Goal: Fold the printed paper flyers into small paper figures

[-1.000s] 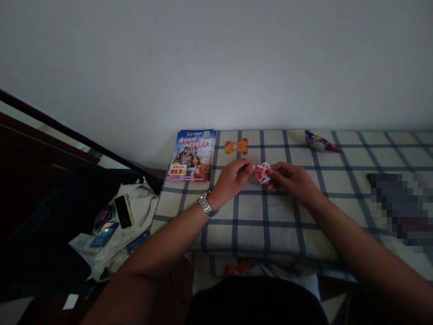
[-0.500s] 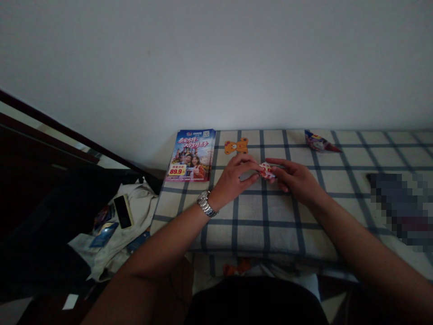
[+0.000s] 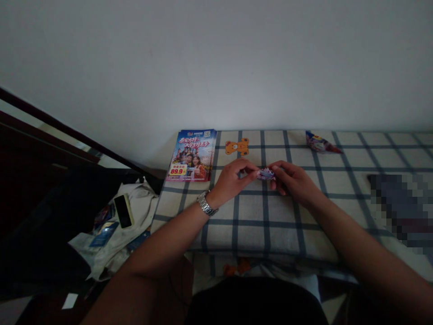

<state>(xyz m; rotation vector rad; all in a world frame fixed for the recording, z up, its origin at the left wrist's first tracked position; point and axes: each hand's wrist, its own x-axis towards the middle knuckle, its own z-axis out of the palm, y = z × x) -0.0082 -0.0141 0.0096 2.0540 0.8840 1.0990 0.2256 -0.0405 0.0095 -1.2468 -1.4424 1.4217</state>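
Note:
Between my two hands, just above the checked cloth, is a small folded piece of printed paper [image 3: 267, 174], coloured purple, white and red. My left hand [image 3: 233, 178], with a metal watch on its wrist, pinches the paper's left end between thumb and forefinger. At the right end, the fingers of my right hand [image 3: 292, 181] are closed on the same paper. A stack of printed flyers [image 3: 192, 155] lies left of my hands against the wall. Farther right at the back sits another folded paper piece [image 3: 320, 143], pointed at one end.
The checked cloth [image 3: 250, 230] covers the table and bears a bear picture [image 3: 237, 146]. A dark, pixelated object [image 3: 399, 207] lies at the right. Lower left, a phone [image 3: 123, 211] rests on a pale bag [image 3: 138, 198] beside blue printed papers [image 3: 104, 234].
The folded paper has been turned in my fingers, showing a purple-white side instead of the red-white one. My left fingertips have closed in on its left end.

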